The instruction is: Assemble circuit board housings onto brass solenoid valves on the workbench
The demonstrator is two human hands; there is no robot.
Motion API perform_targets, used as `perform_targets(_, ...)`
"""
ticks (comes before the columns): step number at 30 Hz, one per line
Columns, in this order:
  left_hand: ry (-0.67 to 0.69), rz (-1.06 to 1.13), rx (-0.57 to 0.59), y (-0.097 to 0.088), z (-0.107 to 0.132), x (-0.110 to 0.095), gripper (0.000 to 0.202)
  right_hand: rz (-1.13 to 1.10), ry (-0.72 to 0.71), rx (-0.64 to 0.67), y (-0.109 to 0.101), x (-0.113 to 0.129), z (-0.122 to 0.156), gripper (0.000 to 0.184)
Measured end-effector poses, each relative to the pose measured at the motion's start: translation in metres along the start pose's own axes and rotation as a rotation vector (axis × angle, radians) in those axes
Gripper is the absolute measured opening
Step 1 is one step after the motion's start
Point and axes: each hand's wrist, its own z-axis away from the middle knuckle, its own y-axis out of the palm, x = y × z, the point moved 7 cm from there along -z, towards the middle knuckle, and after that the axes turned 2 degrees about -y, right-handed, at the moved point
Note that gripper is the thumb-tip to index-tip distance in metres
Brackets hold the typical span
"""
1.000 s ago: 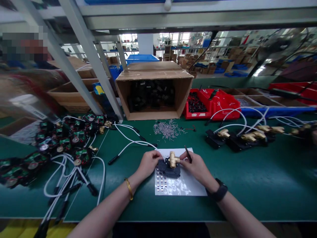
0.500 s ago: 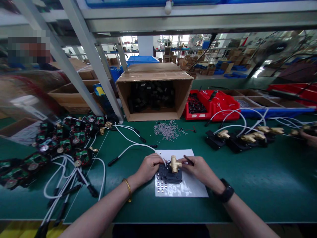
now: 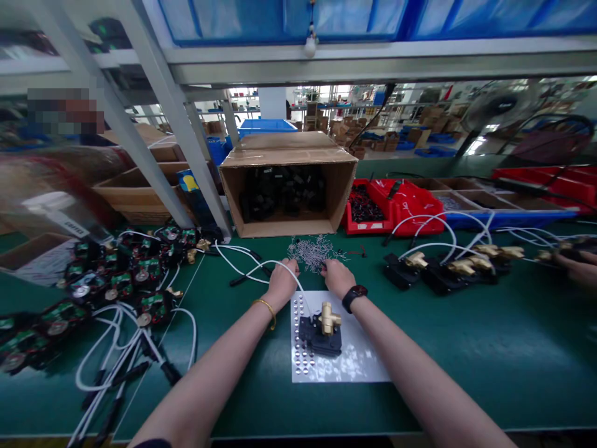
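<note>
Where slender pieces (image 3: 311,251) lie (heaped), both hands (image 3: 282,285) (image 3: 339,278) reach.

Black unit with brass T-fitting laid on white sheet; loose pile of small metal pieces beyond it.
Black unit (image 3: 321,341) seen lying flat, left of the sheet's (image 3: 357,358) middle; brass T-fitting (image 3: 328,319) mounted on top, stub pointed right. White cable (image 3: 304,292) attached at the unit's far left edge, led away and to the left across the green tabletop (image 3: 242,367), partly hidden. Small metal pieces (image 3: 310,251) scattered in a heap past the sheet's far edge, thin, silvery, jumbled in all directions; exact type cannot be made out.
</note>
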Motion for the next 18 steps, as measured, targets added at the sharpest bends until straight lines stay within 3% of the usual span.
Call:
perform_targets(3, 0.008, 0.046, 0.046, 0.004, -0.012, 0.001, 0.016, -0.039, -0.054, -0.008, -0.012, 0.004, 0.008, 0.008)
perform_targets(7, 0.022, 0.176, 0.025, -0.006, 0.002, 0.000, 0.018, -0.200, -0.101, -0.032, -0.037, -0.002, 0.051, 0.010)
perform_targets(9, -0.008, 0.265, -0.016, -0.014, 0.018, 0.003, 0.016, -0.457, -0.017, 0.029, -0.036, -0.014, 0.086, 0.019)
perform_targets(12, -0.130, 0.453, -0.053, -0.022, 0.049, 0.012, 0.020, -0.807, 0.169, 0.101, -0.017, -0.029, 0.140, 0.030)
perform_targets(16, -0.486, 1.032, -0.051, -0.016, 0.109, 0.021, 0.024, -0.610, 0.167, -0.114, -0.011, -0.026, 0.176, 0.022)
perform_targets(18, -0.562, 1.099, -0.093, -0.015, 0.138, 0.016, 0.023, -0.469, 0.121, -0.174, -0.009, -0.018, 0.181, 0.014)
